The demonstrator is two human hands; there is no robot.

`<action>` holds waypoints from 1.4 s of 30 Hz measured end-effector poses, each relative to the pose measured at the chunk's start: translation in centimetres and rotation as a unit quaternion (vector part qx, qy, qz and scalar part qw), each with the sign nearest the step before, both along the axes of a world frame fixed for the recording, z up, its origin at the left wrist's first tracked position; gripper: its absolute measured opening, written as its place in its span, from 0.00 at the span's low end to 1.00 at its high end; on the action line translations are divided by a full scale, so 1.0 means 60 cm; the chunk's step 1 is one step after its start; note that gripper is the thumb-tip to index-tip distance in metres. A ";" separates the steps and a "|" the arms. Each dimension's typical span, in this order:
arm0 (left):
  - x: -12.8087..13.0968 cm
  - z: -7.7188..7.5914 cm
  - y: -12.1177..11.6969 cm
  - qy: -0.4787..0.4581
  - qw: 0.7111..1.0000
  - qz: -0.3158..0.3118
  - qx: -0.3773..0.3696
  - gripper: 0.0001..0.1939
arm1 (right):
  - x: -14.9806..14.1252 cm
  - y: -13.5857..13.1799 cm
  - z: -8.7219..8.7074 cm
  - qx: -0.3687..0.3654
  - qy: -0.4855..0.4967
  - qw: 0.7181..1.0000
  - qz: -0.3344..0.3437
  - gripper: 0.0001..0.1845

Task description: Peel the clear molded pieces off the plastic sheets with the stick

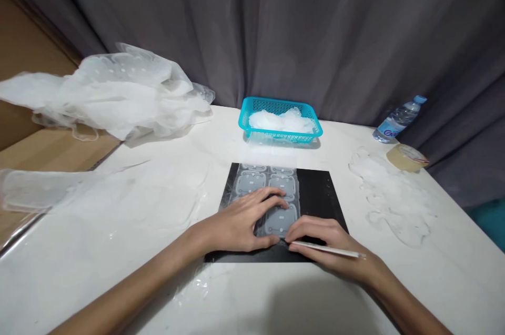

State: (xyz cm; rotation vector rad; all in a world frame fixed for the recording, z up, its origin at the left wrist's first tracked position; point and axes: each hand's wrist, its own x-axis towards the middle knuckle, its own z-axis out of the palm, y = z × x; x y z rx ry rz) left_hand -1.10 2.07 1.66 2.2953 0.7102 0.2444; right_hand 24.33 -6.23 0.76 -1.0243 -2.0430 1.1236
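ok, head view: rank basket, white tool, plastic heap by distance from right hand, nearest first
1. White tool: held in the right hand
2. Basket: ahead, beyond the black mat
3. Plastic heap: far left, toward the curtain

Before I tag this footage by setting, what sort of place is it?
Probably a small handwork bench, perhaps in a workshop: a white table holds a black mat, a clear molded sheet lies across it under the left hand, and the right hand grips a thin white tool.
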 end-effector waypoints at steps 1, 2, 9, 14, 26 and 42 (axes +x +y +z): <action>0.001 0.000 0.000 0.002 1.000 0.000 -0.001 0.29 | 0.000 0.000 -0.001 0.005 -0.003 1.000 0.003 0.08; 0.001 0.000 0.000 0.008 1.000 -0.001 -0.001 0.29 | -0.001 0.000 -0.003 0.010 -0.006 1.000 0.006 0.08; 0.007 0.012 -0.001 0.037 0.999 -0.011 -0.007 0.28 | 0.000 -0.004 -0.007 0.101 -0.040 0.993 0.038 0.07; 0.008 0.018 0.001 0.062 0.998 -0.017 -0.019 0.29 | 0.010 -0.004 -0.014 0.164 -0.069 0.983 0.047 0.06; 0.004 0.008 0.004 0.053 0.998 -0.023 -0.014 0.31 | 0.001 -0.001 -0.019 0.301 -0.104 0.948 0.022 0.04; -0.004 -0.004 0.011 0.006 0.999 -0.050 -0.008 0.32 | -0.003 0.005 -0.017 0.191 -0.059 0.980 0.024 0.04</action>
